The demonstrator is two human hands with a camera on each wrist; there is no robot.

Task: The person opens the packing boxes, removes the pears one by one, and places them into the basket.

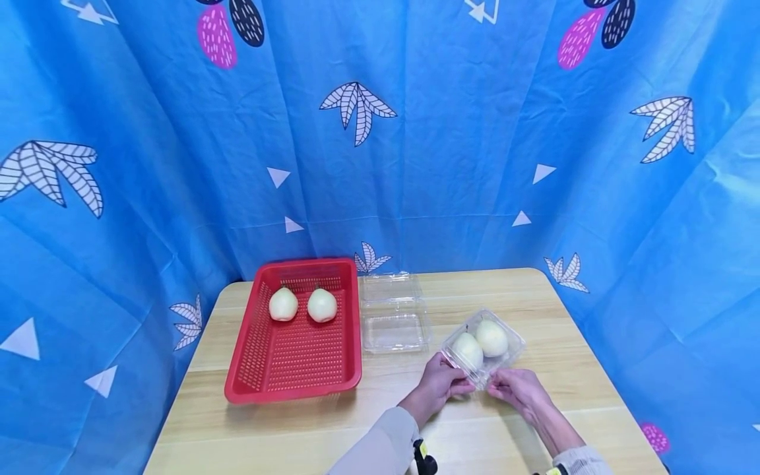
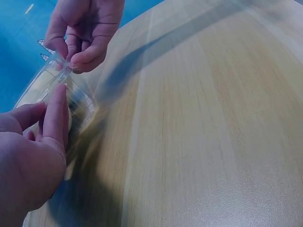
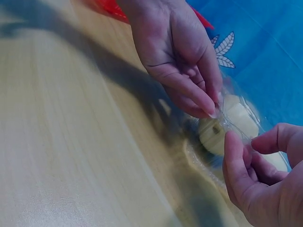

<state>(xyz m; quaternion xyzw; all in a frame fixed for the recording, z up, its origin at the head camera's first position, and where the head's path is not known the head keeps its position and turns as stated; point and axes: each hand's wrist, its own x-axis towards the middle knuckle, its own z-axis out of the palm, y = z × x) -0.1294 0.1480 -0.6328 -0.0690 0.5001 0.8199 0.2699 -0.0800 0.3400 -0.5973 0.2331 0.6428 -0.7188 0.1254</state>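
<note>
A clear plastic clamshell box (image 1: 514,346) with two pale yellow pears inside, one pear (image 1: 491,338) to the right and one pear (image 1: 468,350) to the left, sits turned at an angle on the right half of the table. My left hand (image 1: 438,385) pinches its near left edge between thumb and fingers. Close beside it, my right hand (image 1: 524,390) pinches the near corner. In the left wrist view, the right hand's fingertips (image 2: 80,59) grip the rim where lid and base meet. The right wrist view shows the left hand (image 3: 182,61) pinching the same rim.
A red perforated basket (image 1: 234,389) holding two more pears stands on the left of the table. Between it and my hands lies another clear clamshell box (image 1: 394,348), spread open with nothing in it. Blue patterned cloth (image 1: 451,165) hangs behind and beside the wooden table (image 1: 297,435).
</note>
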